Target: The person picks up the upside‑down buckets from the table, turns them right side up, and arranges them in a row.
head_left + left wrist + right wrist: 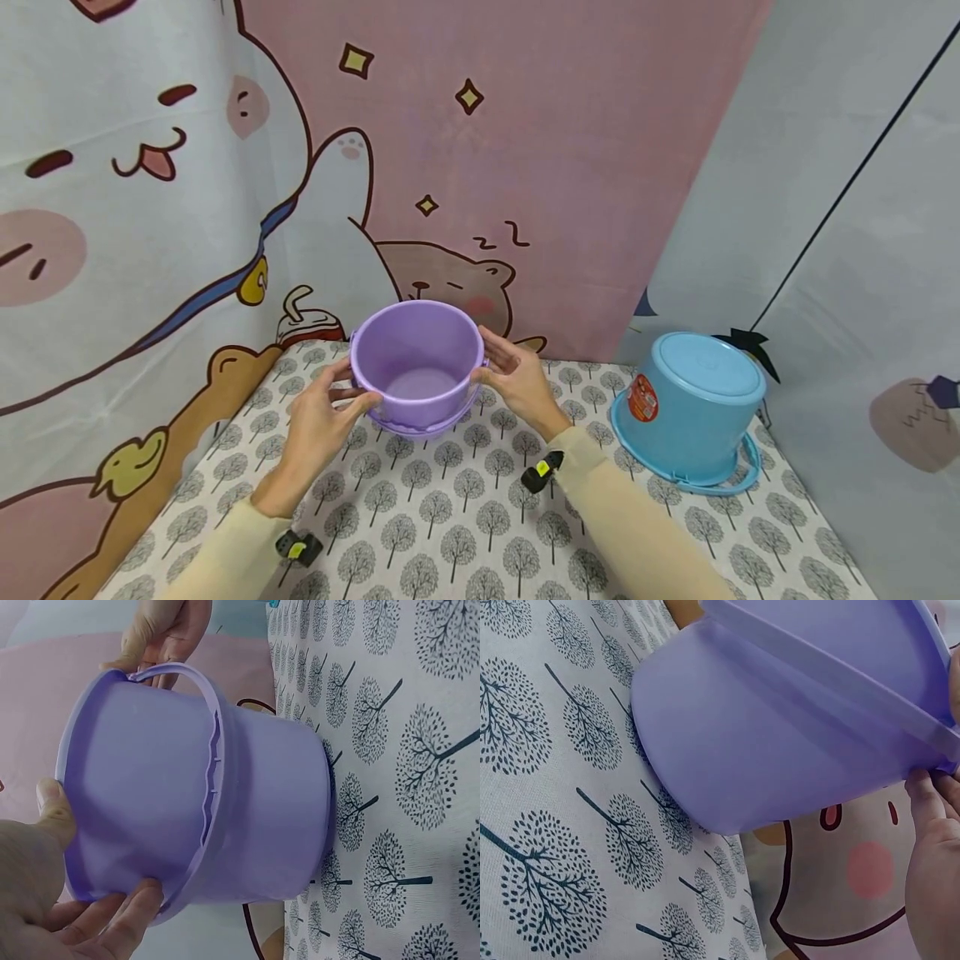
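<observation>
A purple plastic bucket [420, 346] stands mouth up on the tree-patterned cloth, near the back; whether its base fully touches the cloth I cannot tell. My left hand [318, 421] holds the left side of the rim, with the thumb at the rim and the fingers along the outer wall. On the opposite side, my right hand [522, 387] grips the bucket at the rim by the handle joint. The bucket's handle [214, 776] hangs down against the outer wall in the left wrist view. Part of my right hand [934, 847] shows at that view's edge.
A light blue bucket [693, 425] sits upside down at the right, its handle [742, 479] lying on the cloth and a red label on its side. Cartoon-printed curtains [585, 167] stand behind and on both sides of the cloth-covered table [461, 542].
</observation>
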Motion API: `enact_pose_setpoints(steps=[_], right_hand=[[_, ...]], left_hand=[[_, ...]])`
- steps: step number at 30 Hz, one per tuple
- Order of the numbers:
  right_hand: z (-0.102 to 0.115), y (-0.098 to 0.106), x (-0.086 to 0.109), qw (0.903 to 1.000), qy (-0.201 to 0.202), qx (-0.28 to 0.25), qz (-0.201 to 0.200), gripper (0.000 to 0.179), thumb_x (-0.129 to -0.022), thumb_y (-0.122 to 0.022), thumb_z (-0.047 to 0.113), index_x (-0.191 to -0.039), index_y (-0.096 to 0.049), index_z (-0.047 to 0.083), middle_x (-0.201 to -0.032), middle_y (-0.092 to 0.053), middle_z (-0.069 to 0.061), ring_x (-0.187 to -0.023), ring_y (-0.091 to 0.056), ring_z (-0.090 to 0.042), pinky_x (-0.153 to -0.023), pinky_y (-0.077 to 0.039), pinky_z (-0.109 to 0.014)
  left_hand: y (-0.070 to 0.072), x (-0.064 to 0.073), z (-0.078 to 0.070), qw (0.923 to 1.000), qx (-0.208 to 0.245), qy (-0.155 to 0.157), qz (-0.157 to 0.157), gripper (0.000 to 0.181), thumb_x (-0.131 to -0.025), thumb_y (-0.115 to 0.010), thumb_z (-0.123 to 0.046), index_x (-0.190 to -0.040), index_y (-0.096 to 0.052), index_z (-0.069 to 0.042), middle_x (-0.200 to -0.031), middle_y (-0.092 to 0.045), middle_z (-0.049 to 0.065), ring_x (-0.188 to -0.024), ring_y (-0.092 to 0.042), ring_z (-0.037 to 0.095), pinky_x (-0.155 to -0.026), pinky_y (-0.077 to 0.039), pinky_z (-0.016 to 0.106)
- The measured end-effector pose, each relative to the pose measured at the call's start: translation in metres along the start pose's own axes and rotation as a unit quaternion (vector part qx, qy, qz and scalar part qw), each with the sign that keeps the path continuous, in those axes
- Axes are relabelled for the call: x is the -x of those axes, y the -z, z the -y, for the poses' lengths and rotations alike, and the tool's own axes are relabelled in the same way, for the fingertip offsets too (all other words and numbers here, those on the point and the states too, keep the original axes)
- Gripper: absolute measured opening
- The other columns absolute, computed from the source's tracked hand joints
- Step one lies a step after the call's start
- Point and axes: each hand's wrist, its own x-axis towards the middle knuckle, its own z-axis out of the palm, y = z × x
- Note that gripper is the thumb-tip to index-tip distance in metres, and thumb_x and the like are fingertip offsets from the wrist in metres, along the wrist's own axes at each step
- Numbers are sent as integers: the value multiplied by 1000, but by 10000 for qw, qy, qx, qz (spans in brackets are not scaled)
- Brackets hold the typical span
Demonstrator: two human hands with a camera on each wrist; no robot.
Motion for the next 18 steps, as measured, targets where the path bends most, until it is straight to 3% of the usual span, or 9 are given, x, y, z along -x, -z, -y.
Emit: enact_pose_setpoints(steps=[6,13,18], right_hand=[[-1,-3,0,9998,-142,110,-83,101,-87,-91,41,-173,-52,4,-173,-61,-20,-160,-62,-44,-125,-59,-28],[-6,-4,3,9986,-343,378,-100,77,-106,-82,15,-175,-49,3,-176,-58,-20,-161,-61,-44,-123,-60,-25],[-7,-2,6,9976,-365,585,-57,72,-109,-80,9,-175,-52,9,-171,-64,-21,-158,-65,-42,-122,-61,-24]], left_hand=[[1,0,-5,9997,-169,183,75,82,-102,-92,-22,-170,-53,0,-151,-73,34,-125,-83,50,-89,-76,33],[-1,0,-4,9989,-347,297,111,85,-103,-92,-29,-172,-51,0,-154,-72,33,-126,-83,50,-87,-76,33],[-3,-1,-2,9985,-490,213,76,86,-103,-92,-29,-171,-51,1,-153,-73,33,-123,-84,49,-85,-77,35]])
